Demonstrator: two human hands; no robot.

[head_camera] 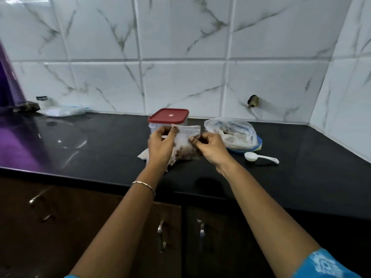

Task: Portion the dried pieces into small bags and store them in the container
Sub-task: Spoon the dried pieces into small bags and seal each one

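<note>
A small clear zip bag (pixel 185 141) with brown dried pieces in its lower part hangs above the black counter (pixel 100 149). My left hand (pixel 160 145) pinches its top left edge and my right hand (pixel 208 146) pinches its right edge. Right behind the bag stands a clear square container with a red lid (pixel 169 115), lid on. To the right lies a large clear plastic bag (pixel 232 133) with more dried pieces, resting on a blue plate (pixel 258 146). A white measuring scoop (pixel 259 157) lies in front of it. A pale bag corner (pixel 143 156) shows under my left hand.
A white packet (pixel 62 111) and a small black-capped jar (pixel 43 101) sit at the back left by the marble-tiled wall. A purple surface (pixel 10 81) rises at the far left. Brown cabinet doors with metal handles (pixel 161 235) are below the counter edge.
</note>
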